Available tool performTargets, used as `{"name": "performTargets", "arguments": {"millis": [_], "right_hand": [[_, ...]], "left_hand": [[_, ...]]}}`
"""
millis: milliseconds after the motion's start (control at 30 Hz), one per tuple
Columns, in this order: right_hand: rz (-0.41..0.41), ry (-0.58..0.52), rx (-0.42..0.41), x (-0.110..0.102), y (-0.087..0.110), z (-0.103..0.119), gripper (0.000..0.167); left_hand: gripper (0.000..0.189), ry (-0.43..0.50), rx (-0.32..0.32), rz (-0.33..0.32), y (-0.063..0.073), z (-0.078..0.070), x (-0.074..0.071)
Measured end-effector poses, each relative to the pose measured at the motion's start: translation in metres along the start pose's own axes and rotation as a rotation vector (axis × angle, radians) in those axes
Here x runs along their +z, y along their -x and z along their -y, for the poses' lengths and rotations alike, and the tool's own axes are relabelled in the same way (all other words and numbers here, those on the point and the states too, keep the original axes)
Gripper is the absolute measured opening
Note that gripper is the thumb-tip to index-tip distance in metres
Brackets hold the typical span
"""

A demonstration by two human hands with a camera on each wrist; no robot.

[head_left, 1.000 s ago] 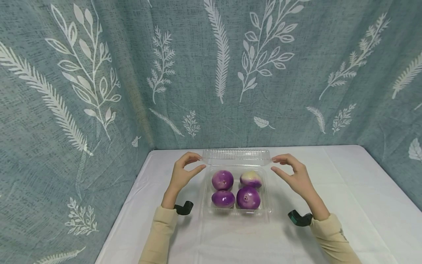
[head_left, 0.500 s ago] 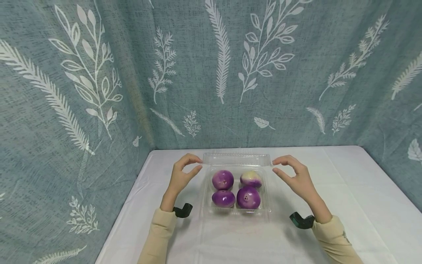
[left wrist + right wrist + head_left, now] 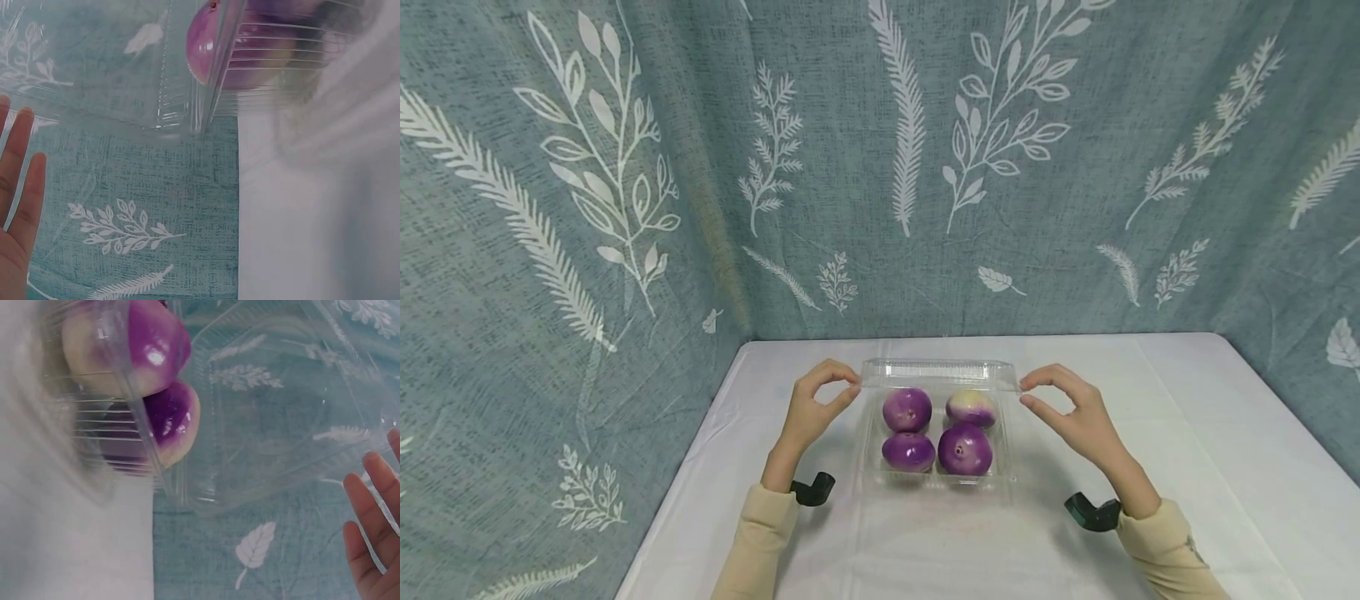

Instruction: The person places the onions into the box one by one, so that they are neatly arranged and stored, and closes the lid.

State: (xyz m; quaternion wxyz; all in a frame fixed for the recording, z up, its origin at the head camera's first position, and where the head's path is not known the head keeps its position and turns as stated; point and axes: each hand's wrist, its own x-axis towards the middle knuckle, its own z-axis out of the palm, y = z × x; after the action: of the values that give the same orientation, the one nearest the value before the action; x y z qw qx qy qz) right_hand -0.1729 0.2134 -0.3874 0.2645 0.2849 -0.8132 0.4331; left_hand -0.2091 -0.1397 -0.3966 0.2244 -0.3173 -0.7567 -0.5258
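A clear plastic clamshell container [image 3: 868, 467] sits on the table with several glossy purple-and-cream vegetables [image 3: 965, 448] in it; they look like turnips. Its hinged lid [image 3: 940, 374] stands raised at the back, tilted up over the far row. My left hand [image 3: 811, 408] pinches the lid's left corner between thumb and index finger. At the right corner, my right hand [image 3: 1078, 415] holds the lid the same way. In the left wrist view, the outer fingers [image 3: 22, 187] extend beside the lid. The right wrist view likewise shows extended fingers [image 3: 370, 506] by the lid's edge.
A white cloth covers the table [image 3: 940, 550]. Behind it and at both sides hangs a blue-green curtain [image 3: 850, 167] with white leaf prints. A black wrist mount is on each forearm, the left one [image 3: 814, 489] and the right one [image 3: 1093, 512].
Both hands have drawn slightly toward me with the lid. The lid's upper edge has come nearer and lower in the head view, now overlapping the top of the far vegetables. The vegetables have not moved.
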Motion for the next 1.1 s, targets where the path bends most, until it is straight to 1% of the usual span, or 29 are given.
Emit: {"name": "performTargets", "arguments": {"millis": [267,500,767,933,1100], "right_hand": [[0.023,-0.001,-0.003,0.001,0.005,-0.003,0.022],[0.036,-0.020,0.001,0.001,0.008,-0.003,0.021],[0.044,-0.024,-0.007,0.003,0.012,-0.005,0.021],[0.063,-0.027,-0.001,0.004,0.016,-0.006,0.021],[0.086,-0.032,0.013,0.006,0.019,-0.005,0.022]], "left_hand": [[0.010,0.007,0.007,0.016,0.004,0.000,0.000],[0.006,0.001,0.003,0.009,0.007,0.001,-0.001],[0.010,-0.002,0.007,0.022,0.012,0.002,0.000],[0.011,-0.018,-0.004,0.031,0.015,0.003,0.000],[0.012,-0.030,0.008,0.039,0.018,0.004,0.000]]}}
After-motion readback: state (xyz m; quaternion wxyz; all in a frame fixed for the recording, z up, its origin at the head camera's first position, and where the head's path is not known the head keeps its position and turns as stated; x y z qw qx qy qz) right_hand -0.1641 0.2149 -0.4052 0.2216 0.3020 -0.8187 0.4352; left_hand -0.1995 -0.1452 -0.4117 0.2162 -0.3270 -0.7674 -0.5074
